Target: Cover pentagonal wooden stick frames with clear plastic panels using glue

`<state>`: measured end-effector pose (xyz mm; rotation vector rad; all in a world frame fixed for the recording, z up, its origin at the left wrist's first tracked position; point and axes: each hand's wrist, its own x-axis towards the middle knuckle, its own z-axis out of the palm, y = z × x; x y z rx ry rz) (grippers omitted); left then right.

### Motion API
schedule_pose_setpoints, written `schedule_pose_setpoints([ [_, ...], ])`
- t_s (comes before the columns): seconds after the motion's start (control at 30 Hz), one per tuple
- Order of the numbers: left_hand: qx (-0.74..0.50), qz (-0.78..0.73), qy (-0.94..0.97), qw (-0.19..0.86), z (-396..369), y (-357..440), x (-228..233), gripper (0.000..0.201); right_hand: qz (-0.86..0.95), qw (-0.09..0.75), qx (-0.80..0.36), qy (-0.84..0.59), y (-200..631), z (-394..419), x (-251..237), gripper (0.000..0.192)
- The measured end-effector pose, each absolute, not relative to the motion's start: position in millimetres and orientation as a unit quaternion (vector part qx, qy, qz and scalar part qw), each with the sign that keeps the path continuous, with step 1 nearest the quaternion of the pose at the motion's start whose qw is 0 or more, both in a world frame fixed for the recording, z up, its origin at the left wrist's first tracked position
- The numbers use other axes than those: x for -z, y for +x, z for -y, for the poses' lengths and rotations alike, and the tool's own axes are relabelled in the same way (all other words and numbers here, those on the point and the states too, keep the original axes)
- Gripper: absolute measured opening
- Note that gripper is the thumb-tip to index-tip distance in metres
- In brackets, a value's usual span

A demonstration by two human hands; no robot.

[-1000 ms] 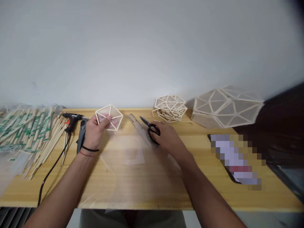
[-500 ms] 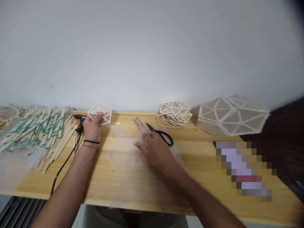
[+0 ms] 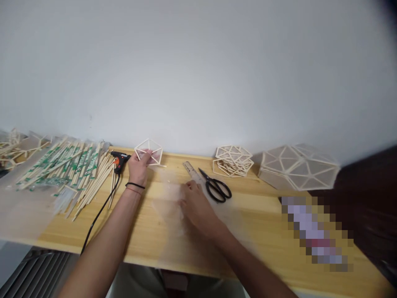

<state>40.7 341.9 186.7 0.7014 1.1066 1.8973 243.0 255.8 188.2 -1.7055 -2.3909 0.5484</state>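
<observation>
My left hand [image 3: 138, 167] is closed on a five-sided frame of thin wooden sticks [image 3: 157, 156], with spokes meeting in its middle and see-through film across it. The thumb lies on its face. My right hand [image 3: 200, 209] is low over the table, fingers curled together on a translucent plastic sheet [image 3: 172, 236]; its fingertips are partly hidden. Just beyond these fingers lie a ruler [image 3: 190, 169] and black-handled scissors [image 3: 214, 185]. Beside my left wrist rests a black and orange glue gun [image 3: 119, 160] with its cord trailing toward me.
Loose wooden sticks [image 3: 93, 188] and green-printed packs of chopsticks [image 3: 66, 163] cover the table's left side. Stacked stick frames [image 3: 234, 160] stand near the wall, right of the scissors. Farther right is a large film-covered faceted shape [image 3: 299, 167]. A blurred-out item [image 3: 310, 227] lies before it.
The view has swung a little left, so things sit farther right. My right hand's spread fingers have curled in on the plastic sheet. My left hand still holds the stick frame.
</observation>
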Motion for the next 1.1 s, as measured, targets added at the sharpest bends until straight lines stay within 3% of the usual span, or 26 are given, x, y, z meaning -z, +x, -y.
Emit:
schedule_pose_setpoints([
  [0.27, -0.736, -0.418, 0.285, 0.450, -335, 48, -191, 0.044, 0.801, 0.028, -0.188, -0.567, 227, -271, -191, 0.035],
  [0.4, -0.719, -0.413, 0.301, 0.471, -333, 51, -191, 0.047, 0.790, 0.008, -0.209, -0.576, 222, -281, -188, 0.012],
  [0.47, -0.714, -0.411, 0.305, 0.477, -332, 51, -190, 0.047, 0.785, 0.015, -0.229, -0.575, 223, -285, -187, 0.015],
  [0.63, -0.715, -0.413, 0.297, 0.480, -336, 47, -186, 0.047, 0.774, 0.086, -0.305, -0.548, 232, -286, -186, 0.038],
  [0.87, -0.724, -0.413, 0.280, 0.475, -342, 40, -181, 0.049, 0.728, 0.213, -0.384, -0.527, 265, -291, -190, 0.017],
  [1.1, -0.719, -0.399, 0.296, 0.485, -339, 43, -189, 0.051, 0.673, 0.285, -0.470, -0.495, 247, -284, -177, 0.017],
])
